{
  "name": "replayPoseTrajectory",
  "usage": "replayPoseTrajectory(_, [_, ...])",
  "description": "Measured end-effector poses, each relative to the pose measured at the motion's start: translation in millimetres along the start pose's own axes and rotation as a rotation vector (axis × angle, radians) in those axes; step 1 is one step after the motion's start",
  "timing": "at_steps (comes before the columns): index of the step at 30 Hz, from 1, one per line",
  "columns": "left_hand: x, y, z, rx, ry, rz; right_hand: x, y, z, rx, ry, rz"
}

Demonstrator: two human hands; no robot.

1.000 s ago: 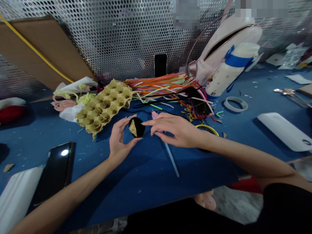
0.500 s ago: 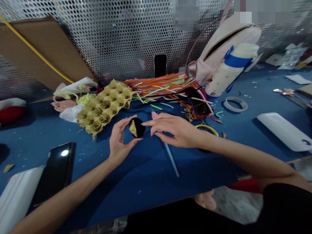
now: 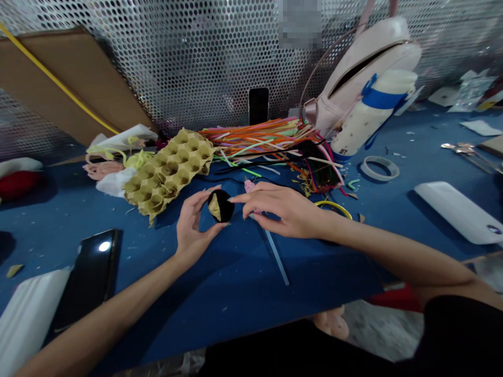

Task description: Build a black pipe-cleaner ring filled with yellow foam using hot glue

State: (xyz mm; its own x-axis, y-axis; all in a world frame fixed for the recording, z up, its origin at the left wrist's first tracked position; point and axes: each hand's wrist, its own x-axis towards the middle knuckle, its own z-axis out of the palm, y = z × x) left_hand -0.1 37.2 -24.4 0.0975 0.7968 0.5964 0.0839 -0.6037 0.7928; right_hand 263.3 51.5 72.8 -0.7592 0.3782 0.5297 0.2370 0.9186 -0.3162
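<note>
Your left hand (image 3: 192,220): thumb and fingertips pinch a round black piece (image 3: 226,207) with a yellowish patch, held over the blue table (image 3: 188,314)
Your right hand (image 3: 288,212): index finger stretches to the piece's right edge; whether your curled fingers grip anything, I cannot tell
Beneath it: a pink object (image 3: 249,185), partly hidden, and a translucent stick (image 3: 277,256)
Beyond: an egg tray (image 3: 168,167) beside heaped colourful stems (image 3: 255,137)
Further right: a tape roll (image 3: 365,172) near a bottle (image 3: 363,118)

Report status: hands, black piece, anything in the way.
Left hand holds round black piece. Right hand: index finger at its edge. Translucent stick near right hand, not blocking piece.
</note>
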Motion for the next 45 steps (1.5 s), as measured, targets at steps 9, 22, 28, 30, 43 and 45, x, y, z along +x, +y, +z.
replayPoseTrajectory(9, [2.1, 0.6, 0.8, -0.010, -0.021, 0.058, -1.0, 2.0, 2.6, -0.017, 0.005, -0.012])
replayPoseTrajectory(22, [4.3, 4.7, -1.1, 0.119, -0.077, 0.025, -2.7, -0.1, 3.4, -0.088, -0.057, -0.026])
replayPoseTrajectory(28, [3.2, 1.8, -1.0, 0.098, -0.059, 0.028, -3.2, -0.5, 4.0, -0.124, -0.062, -0.034])
replayPoseTrajectory(30, [3.2, 1.6, -0.3, 0.089, -0.053, 0.027, -3.3, -0.5, 4.2, -0.132, -0.057, -0.049])
replayPoseTrajectory(43, [3.5, 2.4, 0.5, 0.092, -0.050, 0.034, -3.6, -1.4, 4.8, -0.137, -0.045, -0.044])
replayPoseTrajectory(45, [3.3, 2.0, 0.5, 0.092, -0.049, 0.034, -3.6, -1.6, 4.8, -0.137, -0.050, -0.038])
